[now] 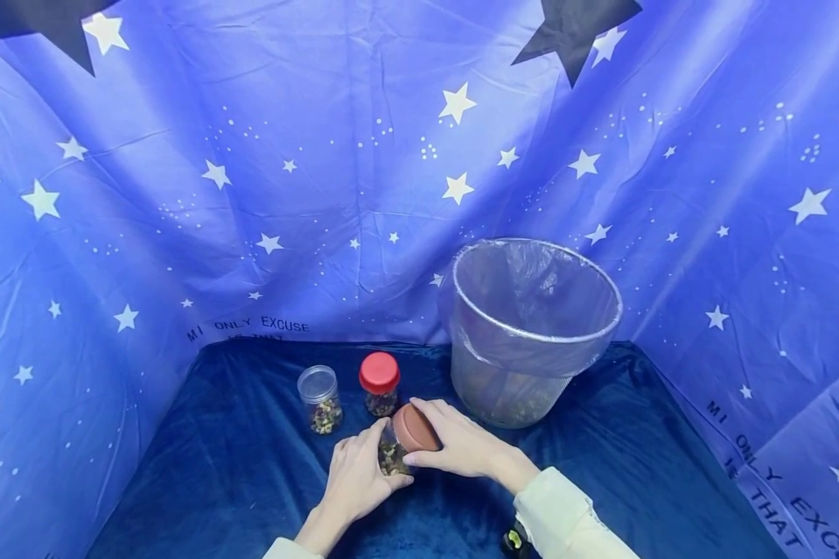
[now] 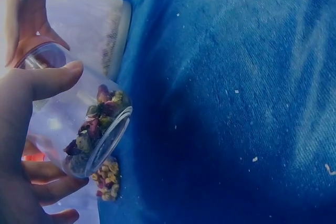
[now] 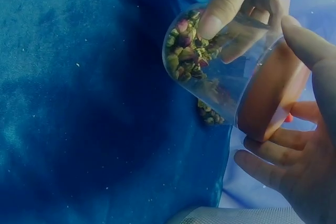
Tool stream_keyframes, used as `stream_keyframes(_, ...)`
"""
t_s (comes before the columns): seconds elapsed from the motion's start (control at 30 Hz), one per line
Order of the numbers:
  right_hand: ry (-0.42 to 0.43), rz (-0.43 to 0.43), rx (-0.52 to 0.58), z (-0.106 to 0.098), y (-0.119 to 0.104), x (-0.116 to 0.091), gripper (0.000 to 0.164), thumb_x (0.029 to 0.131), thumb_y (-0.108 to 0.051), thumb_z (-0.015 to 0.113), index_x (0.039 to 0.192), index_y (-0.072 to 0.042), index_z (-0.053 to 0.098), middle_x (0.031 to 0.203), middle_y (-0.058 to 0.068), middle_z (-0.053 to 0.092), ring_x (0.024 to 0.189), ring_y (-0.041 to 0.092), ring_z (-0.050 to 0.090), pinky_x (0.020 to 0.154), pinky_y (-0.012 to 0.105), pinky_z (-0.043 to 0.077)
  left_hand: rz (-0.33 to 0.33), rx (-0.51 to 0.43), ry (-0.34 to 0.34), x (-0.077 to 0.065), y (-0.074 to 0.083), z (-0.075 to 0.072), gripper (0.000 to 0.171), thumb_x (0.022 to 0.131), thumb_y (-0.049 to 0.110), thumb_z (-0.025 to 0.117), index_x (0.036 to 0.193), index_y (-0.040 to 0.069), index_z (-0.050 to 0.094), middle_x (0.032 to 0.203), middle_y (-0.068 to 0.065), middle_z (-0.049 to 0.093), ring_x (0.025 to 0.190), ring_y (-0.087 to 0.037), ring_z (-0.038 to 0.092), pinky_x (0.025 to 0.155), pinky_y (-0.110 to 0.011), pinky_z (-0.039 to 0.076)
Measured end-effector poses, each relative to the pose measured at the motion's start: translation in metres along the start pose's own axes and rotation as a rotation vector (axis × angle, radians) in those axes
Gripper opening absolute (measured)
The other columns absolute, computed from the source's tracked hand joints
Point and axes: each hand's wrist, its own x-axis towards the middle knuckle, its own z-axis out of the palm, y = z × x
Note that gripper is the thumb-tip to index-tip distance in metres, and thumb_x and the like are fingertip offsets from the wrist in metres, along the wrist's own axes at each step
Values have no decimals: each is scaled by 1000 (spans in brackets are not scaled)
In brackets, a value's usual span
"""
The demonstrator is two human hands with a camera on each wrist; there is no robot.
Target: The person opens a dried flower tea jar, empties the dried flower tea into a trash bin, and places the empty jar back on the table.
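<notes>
A clear jar with a brown lid is tilted between the two hands over the dark blue cloth. My left hand grips the jar's body, thumb on one side and fingers on the other. Around the lid curl the fingers and thumb of my right hand. Dried rosebuds lie toward the jar's base in the right wrist view. The brown lid sits at the jar's mouth; whether it is loose cannot be told. Behind stand a red-lidded jar and a clear-lidded jar, both with dried contents.
A translucent bin lined with a plastic bag stands at the back right, close to the right hand. By the right sleeve lies a small dark object with a green patch. Blue starry curtains enclose the cloth-covered surface.
</notes>
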Motion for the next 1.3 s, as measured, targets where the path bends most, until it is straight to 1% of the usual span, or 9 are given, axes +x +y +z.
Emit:
stream_keyframes(0.13, 13, 21, -6, 3, 0, -2, 89, 85, -66, 62, 152, -14, 35, 140, 9, 52, 121, 21, 54, 99, 43, 49, 23, 22, 2, -2, 5, -1, 89, 58, 51, 87, 130, 10, 56, 110, -12, 71, 96, -31, 67, 84, -52, 50)
stream_keyframes(0.37, 53, 48, -16, 9, 2, -6, 88, 86, -68, 58, 151, -14, 36, 131, 7, 54, 115, 21, 55, 93, 42, 50, 59, 42, -35, -2, 11, -5, 90, 59, 53, 86, 132, 10, 57, 110, -12, 71, 94, -32, 67, 80, -51, 53)
stream_keyframes(0.5, 72, 78, -30, 13, 6, -8, 86, 87, -70, 55, 150, -14, 37, 131, 8, 55, 116, 23, 56, 93, 42, 51, 104, 84, -7, -3, 15, -4, 90, 57, 55, 86, 131, 12, 59, 107, -9, 71, 94, -31, 67, 78, -49, 53)
stream_keyframes(0.63, 81, 120, -23, 16, 7, -10, 85, 88, -70, 54, 150, -13, 37, 130, 10, 56, 116, 25, 57, 93, 44, 50, 116, 106, 15, -3, 18, -3, 89, 57, 56, 86, 130, 13, 59, 106, -8, 71, 93, -30, 67, 78, -48, 53)
stream_keyframes(0.87, 125, 197, -12, 17, 2, -13, 78, 88, -69, 53, 143, -15, 42, 123, 14, 57, 97, 29, 62, 82, 48, 52, 143, 142, 54, -9, 27, -1, 90, 60, 56, 85, 134, 13, 56, 109, -6, 68, 95, -28, 64, 82, -47, 52)
stream_keyframes(1.0, 196, 199, -31, 16, 0, -15, 67, 90, -64, 55, 136, -15, 48, 118, 9, 59, 89, 24, 62, 76, 42, 52, 165, 159, 93, -11, 29, 1, 91, 62, 58, 82, 136, 12, 54, 110, -6, 67, 97, -27, 62, 86, -46, 50)
stream_keyframes(1.13, 258, 192, -37, 16, 1, -17, 58, 91, -58, 56, 130, -14, 50, 108, 6, 61, 79, 18, 60, 67, 35, 49, 217, 151, 137, -11, 25, 7, 94, 64, 60, 80, 139, 12, 50, 112, -5, 64, 100, -25, 60, 89, -45, 49)
stream_keyframes(1.2, 262, 195, -34, 15, 2, -17, 56, 92, -56, 55, 128, -14, 50, 105, 5, 60, 76, 17, 59, 64, 33, 47, 246, 136, 151, -12, 22, 11, 95, 65, 60, 79, 141, 11, 49, 113, -5, 63, 101, -24, 60, 89, -43, 49)
stream_keyframes(1.3, 244, 214, -26, 17, 3, -18, 56, 93, -58, 52, 128, -14, 50, 104, 4, 60, 74, 15, 57, 64, 31, 46, 262, 113, 137, -13, 18, 15, 95, 68, 60, 77, 143, 11, 46, 114, -5, 61, 102, -22, 60, 90, -42, 50)
